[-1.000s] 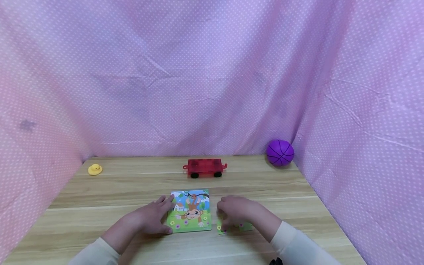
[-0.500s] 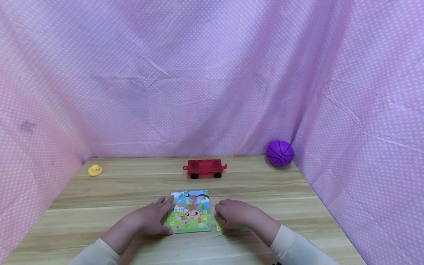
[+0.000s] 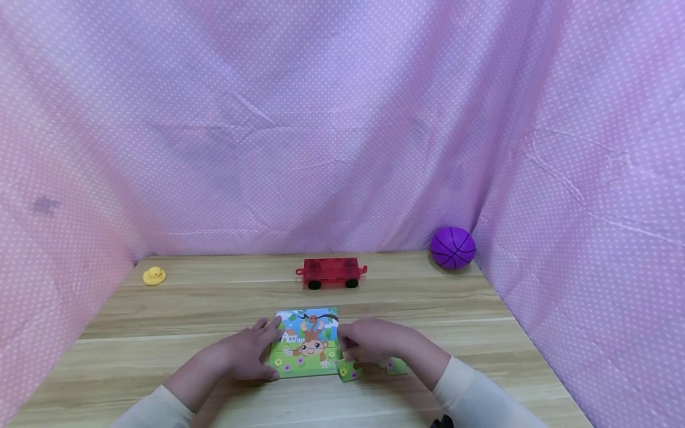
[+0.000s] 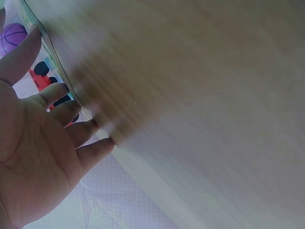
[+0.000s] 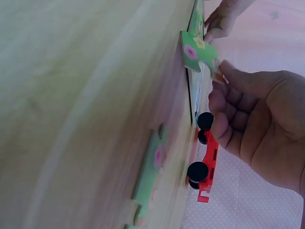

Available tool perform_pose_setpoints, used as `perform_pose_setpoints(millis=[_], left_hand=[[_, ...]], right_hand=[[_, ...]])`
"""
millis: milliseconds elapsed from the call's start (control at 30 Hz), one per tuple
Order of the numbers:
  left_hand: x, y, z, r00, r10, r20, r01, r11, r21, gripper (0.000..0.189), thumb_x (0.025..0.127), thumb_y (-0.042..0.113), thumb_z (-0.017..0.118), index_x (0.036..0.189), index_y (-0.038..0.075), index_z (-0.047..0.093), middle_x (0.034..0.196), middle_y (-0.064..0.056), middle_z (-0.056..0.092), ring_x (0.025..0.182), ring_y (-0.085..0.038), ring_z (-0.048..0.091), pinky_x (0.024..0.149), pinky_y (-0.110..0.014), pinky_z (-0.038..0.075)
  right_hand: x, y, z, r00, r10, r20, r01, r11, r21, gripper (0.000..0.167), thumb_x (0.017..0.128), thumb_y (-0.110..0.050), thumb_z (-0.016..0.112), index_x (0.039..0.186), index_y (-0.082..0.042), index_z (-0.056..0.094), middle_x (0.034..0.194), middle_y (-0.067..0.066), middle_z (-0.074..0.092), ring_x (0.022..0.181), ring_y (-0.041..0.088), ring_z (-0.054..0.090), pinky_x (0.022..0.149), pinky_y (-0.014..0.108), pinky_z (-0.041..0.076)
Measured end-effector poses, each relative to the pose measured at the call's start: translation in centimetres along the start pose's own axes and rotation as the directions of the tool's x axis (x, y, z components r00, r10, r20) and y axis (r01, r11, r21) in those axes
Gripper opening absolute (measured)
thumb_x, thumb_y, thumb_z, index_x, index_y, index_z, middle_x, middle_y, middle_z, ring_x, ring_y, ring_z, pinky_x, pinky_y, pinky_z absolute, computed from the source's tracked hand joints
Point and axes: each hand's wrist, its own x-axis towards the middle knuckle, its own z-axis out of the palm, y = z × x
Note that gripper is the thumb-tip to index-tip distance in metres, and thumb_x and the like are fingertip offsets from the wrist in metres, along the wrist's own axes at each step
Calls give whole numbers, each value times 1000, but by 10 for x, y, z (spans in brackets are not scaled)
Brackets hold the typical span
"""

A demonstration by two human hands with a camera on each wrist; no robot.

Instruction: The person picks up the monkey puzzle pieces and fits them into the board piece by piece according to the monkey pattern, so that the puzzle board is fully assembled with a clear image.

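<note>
- Head view: the monkey puzzle board [image 3: 307, 364] is laid flat on the wooden table [image 3: 214, 303], its left side touched by the spread left hand [image 3: 246, 353]. At its right edge a flowered puzzle piece [image 3: 349, 373] is grasped by the right hand [image 3: 377, 340], by which a loose green piece [image 3: 396, 367] is partly hidden. Behind, a red cart [image 3: 330, 270] is flanked by a yellow duck [image 3: 154, 276] and a purple ball [image 3: 452, 248].
- Left wrist view: the left fingers are extended, unclenched, along the board's edge.
- Right wrist view: the flowered puzzle piece is pinched, tilted, between thumb and fingers.
</note>
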Motion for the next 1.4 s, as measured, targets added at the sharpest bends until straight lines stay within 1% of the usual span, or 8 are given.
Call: perform_pose_setpoints(millis=[200,400,533,767,1000,1133,1267,1400], left_hand=[[0,1,0,1000,7,2,-7,1000,-4,86,78,54,76,149,18,43,164,-4,21,149,-39,19,112,-64,28],[0,1,-2,1000,9,-3,-9,1000,-15,86,78,54,76,149,19,43,164,-4,21,148,-41,20,111,-65,29],[1,1,-2,1000,24,-16,-24,1000,-15,85,78,54,76,148,19,44,164,-4,22,147,-42,22,110,-65,31],[-1,1,-2,998,53,-40,-53,999,3,86,79,52,76,149,16,42,163,-7,22,145,-46,25,107,-66,33],[-1,1,-1,998,44,-35,-44,999,-3,89,79,52,77,151,17,39,163,-8,22,143,-47,27,107,-66,35],[-1,0,0,999,40,-29,-40,999,2,91,79,53,76,152,16,37,163,-9,22,144,-46,26,108,-65,33],[-3,1,-1,999,45,-29,-45,999,4,88,79,51,76,150,15,40,163,-7,23,146,-44,24,109,-65,32],[-3,1,-1,998,54,-34,-54,999,6,86,79,51,77,149,14,42,163,-7,23,147,-42,22,110,-65,31]], right_hand=[[12,-5,-7,999,-50,-6,50,992,118,10,96,-22,64,89,-24,56,77,-13,53,68,2,47,60,19,43],[37,-13,-4,996,-59,-65,69,984,166,6,97,-28,62,94,-25,58,79,-15,56,70,0,50,63,18,46],[53,-21,2,995,-31,-99,49,982,180,9,97,-32,62,92,-27,56,79,-16,58,68,0,52,63,19,46],[73,-37,15,992,24,-126,2,979,203,9,96,-28,64,92,-25,57,75,-15,58,63,1,51,58,19,46],[86,-49,23,985,80,-155,-54,985,164,10,95,-29,65,91,-26,56,73,-16,57,64,0,51,58,18,44],[86,-51,25,986,83,-145,-71,994,86,8,94,-32,66,97,-26,60,77,-17,56,68,-1,51,61,17,44],[83,-52,23,996,19,-85,-23,999,-42,21,91,-37,70,108,-24,65,84,-17,56,74,-2,51,69,17,46],[80,-54,26,997,-62,-49,54,987,-150,26,88,-42,72,108,-25,67,91,-15,56,80,-2,50,81,20,47]])
